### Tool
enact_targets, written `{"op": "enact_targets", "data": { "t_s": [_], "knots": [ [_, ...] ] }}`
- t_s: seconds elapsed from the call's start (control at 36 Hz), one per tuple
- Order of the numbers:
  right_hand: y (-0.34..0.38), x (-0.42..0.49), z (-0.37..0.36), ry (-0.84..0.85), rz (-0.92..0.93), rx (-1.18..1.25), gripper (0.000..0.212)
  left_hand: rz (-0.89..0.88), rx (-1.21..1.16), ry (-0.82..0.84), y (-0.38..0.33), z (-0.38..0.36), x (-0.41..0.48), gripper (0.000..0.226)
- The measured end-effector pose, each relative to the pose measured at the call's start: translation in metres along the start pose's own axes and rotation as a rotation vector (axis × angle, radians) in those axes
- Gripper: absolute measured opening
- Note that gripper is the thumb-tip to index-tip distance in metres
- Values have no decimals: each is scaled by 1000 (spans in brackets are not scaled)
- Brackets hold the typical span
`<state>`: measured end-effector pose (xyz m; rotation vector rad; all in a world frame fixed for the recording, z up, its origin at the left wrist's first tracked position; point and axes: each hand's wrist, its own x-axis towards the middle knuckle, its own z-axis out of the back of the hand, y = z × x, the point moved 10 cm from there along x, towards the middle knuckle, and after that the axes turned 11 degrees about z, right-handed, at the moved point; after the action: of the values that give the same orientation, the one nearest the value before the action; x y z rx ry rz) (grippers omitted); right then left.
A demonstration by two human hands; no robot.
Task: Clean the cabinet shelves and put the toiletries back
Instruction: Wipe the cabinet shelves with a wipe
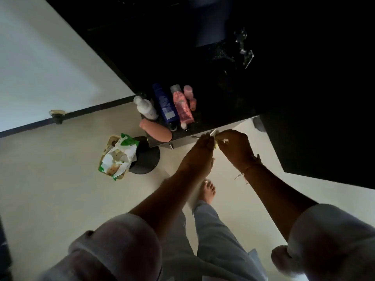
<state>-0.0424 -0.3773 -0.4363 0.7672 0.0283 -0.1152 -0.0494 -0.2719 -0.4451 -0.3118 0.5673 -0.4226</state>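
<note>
— At the worktop corner, toiletries are bunched; a yellowish scrap is pinched by left hand and right hand, close together.
— Risk noted; overhanging peach bottle could be knocked off.

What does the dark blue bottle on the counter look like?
The dark blue bottle is long and rounded, plastic by its look, with a pale label patch and a dark cap at the end nearer the counter edge. It sits between a white bottle and a pink tube, close beside both. Whether it stands or lies is unclear.
</note>
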Motion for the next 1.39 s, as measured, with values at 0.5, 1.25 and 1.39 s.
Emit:
{"op": "enact_targets", "data": {
  "t_s": [0.5, 1.25, 1.39],
  "knots": [
    [123, -46, -202, 487, -193, 402, 24, 1082, -1474, -152, 249, -25, -136, 12],
    [180, 19, -348, 704, 7, -27, 38, 1380, -1546, -332, 474, -67, -74, 22],
    [171, 15, -347, 698, -19, -35, 39, 1326, -1289, -268, 476, -59, -73, 15]
  ]
}}
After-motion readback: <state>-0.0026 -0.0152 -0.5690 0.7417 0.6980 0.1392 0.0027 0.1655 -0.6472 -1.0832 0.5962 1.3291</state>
